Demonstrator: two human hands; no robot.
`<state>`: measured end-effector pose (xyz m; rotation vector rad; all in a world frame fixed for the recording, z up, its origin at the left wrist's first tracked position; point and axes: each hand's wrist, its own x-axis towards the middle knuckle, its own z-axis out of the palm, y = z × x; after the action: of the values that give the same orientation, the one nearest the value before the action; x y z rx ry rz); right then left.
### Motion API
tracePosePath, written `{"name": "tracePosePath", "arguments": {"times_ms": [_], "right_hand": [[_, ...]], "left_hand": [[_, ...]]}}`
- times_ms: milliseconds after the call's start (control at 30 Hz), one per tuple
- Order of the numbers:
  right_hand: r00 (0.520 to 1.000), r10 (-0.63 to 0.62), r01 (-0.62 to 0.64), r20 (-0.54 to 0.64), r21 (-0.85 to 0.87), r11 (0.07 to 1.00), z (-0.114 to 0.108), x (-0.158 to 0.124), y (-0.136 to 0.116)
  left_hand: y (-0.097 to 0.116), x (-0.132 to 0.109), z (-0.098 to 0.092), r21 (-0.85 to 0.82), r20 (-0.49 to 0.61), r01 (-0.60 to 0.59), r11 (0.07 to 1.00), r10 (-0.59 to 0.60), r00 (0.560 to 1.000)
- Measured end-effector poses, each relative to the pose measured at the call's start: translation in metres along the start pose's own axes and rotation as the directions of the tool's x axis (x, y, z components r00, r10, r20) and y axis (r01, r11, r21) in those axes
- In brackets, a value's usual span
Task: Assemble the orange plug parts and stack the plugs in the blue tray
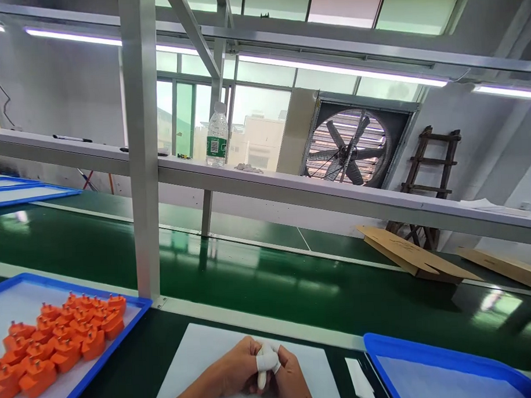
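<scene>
Two blue trays [141,311] [427,346] and one post [143,168] near both hands [240,365] [292,379], fingers together on something pale [262,379].

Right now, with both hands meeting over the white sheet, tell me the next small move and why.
Probably ease the left hand and right hand slightly apart, low over the white sheet: they meet closely, white finger coverings show where they join, and whatever lies between them, if anything, is hard to make out.

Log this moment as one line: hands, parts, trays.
Left hand, right hand: together over white sheet | anything held: unclear | orange parts: in left blue tray | right blue tray: right of sheet
</scene>
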<state>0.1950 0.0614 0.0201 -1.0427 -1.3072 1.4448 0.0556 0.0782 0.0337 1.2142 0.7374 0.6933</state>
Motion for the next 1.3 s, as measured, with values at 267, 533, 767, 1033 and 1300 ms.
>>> {"name": "tracePosePath", "arguments": {"times_ms": [267, 533, 767, 1033, 1300], "right_hand": [[0.999, -0.022, 0.02, -0.049, -0.05, 0.999, -0.001, 0.006, 0.012], [1.0, -0.001, 0.001, -0.009, 0.005, 1.0, -0.002, 0.006, 0.019], [0.999, 0.036, -0.035, -0.019, 0.077, 0.996, -0.001, 0.001, 0.022], [0.997, 0.072, -0.072, -0.006, 0.006, 0.997, -0.009, -0.003, 0.024], [0.985, 0.153, -0.157, -0.083, -0.044, 0.987, -0.006, -0.007, 0.014]], "left_hand": [[-0.013, 0.007, -0.004, -0.054, -0.002, 0.03, 0.998, -0.03, 1.0], [-0.014, 0.006, -0.003, -0.016, -0.003, -0.009, 1.0, 0.009, 1.0], [-0.001, -0.002, -0.002, 0.051, 0.019, 0.01, 0.999, -0.011, 1.0], [0.003, -0.006, -0.002, 0.065, 0.036, 0.019, 0.998, -0.021, 0.999], [0.001, -0.006, -0.004, 0.062, 0.029, 0.069, 0.996, -0.071, 0.997]]}}
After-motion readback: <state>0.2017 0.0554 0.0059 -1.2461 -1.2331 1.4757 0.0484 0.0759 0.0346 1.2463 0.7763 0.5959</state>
